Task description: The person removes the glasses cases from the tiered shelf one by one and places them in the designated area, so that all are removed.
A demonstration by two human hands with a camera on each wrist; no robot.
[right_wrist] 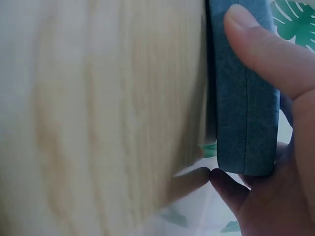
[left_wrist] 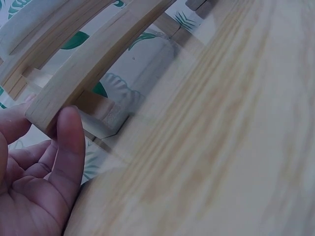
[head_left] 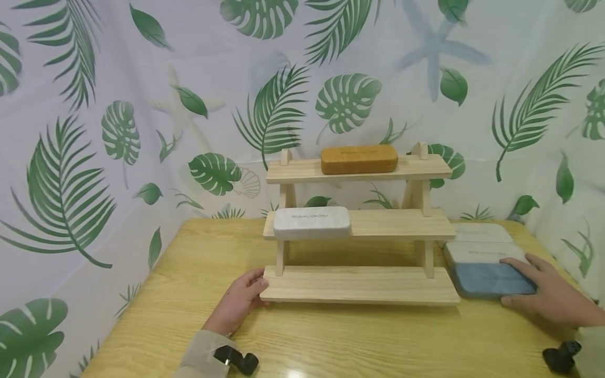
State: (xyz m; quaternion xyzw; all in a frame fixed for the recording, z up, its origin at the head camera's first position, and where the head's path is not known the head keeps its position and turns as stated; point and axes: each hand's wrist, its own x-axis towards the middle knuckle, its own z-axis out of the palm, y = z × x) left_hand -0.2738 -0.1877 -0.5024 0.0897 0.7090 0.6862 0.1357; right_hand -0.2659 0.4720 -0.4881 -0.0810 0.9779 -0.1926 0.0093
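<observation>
Fingers of the left hand (head_left: 238, 303) pinch the left end of the rack's lowest shelf (head_left: 359, 286), thumb to the front; fingertips behind the board are hidden in the head view. To the right of the rack (head_left: 402, 224), the right hand (head_left: 550, 296) grasps the blue case (head_left: 493, 280), thumb along its near side, hiding its right end. Five cases can be counted: the orange case (head_left: 359, 159) on the rack's top shelf, right of its middle; the white case (head_left: 312, 223) at the left of its middle shelf; and, on the table to its right, the blue one, the front pale case (head_left: 482, 252) just behind that, and the rear pale case (head_left: 491, 232), partly covered. Lettering on the orange and white cases is too small to read surely. Three shelves make up the rack, its supports mostly hidden beneath them. Two black clips sit at the cuffs, and both forearms are cut off by the frame. Yellowish wood grain covers the table (head_left: 350, 338) around the rack, blurred in the right wrist view. White cloth (head_left: 156, 58) printed with green leaves and starfish hangs behind the rack and to either side.
</observation>
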